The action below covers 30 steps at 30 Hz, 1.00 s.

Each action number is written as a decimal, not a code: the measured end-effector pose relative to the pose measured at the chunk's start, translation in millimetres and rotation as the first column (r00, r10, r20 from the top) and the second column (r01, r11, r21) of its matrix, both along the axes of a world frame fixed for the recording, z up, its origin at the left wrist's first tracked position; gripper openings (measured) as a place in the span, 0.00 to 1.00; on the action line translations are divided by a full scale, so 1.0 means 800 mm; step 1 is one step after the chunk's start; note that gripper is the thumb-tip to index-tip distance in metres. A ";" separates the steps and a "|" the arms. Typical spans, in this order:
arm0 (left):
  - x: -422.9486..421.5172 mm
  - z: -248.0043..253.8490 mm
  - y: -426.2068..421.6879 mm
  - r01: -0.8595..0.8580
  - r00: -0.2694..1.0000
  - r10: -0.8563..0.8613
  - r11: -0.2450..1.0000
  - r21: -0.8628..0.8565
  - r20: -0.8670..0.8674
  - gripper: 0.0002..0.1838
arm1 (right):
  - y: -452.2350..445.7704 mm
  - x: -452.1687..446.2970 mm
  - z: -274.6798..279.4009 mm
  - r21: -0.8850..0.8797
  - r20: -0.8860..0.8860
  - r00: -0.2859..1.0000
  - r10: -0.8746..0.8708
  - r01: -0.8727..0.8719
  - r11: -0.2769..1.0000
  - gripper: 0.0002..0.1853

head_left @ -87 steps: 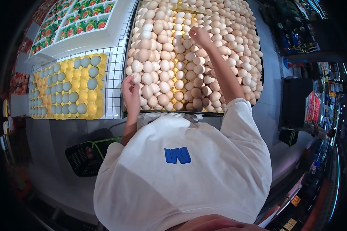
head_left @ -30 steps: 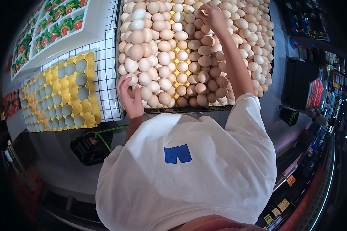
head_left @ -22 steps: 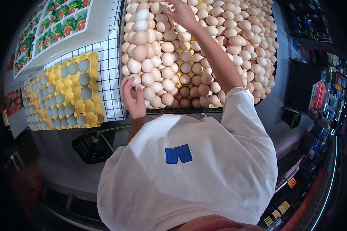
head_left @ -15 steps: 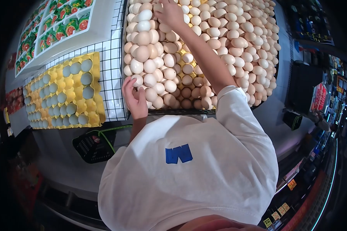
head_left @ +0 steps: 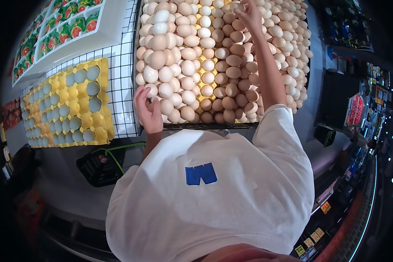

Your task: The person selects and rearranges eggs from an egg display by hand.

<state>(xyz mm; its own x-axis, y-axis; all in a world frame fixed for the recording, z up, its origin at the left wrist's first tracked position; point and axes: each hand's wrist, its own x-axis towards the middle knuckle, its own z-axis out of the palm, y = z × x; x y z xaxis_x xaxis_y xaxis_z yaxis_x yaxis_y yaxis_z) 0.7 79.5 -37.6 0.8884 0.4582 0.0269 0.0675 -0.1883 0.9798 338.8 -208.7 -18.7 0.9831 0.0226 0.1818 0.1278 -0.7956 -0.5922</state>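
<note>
Brown and pale eggs [head_left: 233,60] are heaped in a wide black-edged bin, with yellow egg tray [head_left: 201,73] cells showing between the rows. At the bin's near left corner, my left hand [head_left: 148,111] rests by a pale egg [head_left: 151,90], its fingers curved and apart, holding nothing that I can make out. Far up the heap, near the top edge of the view, my right hand [head_left: 250,16] has its fingers bent together around what looks like an egg [head_left: 237,7]; the fingertips partly cover it.
Left of the bin, a yellow tray [head_left: 101,113] with bluish eggs lies beside a black wire grid [head_left: 121,72]. Beyond it are white trays [head_left: 81,37] of green-and-red packages. A black basket [head_left: 98,168] stands below left. Dark shelving and a second basket [head_left: 325,136] are on the right.
My right hand has moved from the heap's upper left over to the right, after going left from the middle. My left hand has stayed at the corner. The view has shifted slightly.
</note>
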 end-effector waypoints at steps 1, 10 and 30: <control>0.000 0.001 0.000 0.004 1.000 -0.004 1.000 0.008 0.000 0.21 | -0.007 -0.003 0.004 -0.037 -0.022 0.999 -0.043 0.043 0.998 0.19; -0.001 0.002 0.001 0.007 1.000 -0.006 1.000 0.029 -0.025 0.20 | 0.009 -0.013 -0.007 -0.480 0.123 0.992 -0.004 0.063 0.875 0.16; -0.002 -0.009 0.001 0.011 1.000 -0.011 1.000 0.004 -0.013 0.20 | 0.024 0.012 -0.022 -0.566 0.290 0.926 0.243 -0.039 0.824 0.20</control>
<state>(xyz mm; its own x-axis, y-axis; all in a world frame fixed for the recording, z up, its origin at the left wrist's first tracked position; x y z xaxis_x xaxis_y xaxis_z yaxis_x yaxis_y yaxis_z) -0.8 80.1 -44.4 0.8939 0.4480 0.0175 0.0777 -0.1934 0.9780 348.3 -189.8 -36.6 0.8406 0.3510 0.4125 0.3726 -0.9275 0.0299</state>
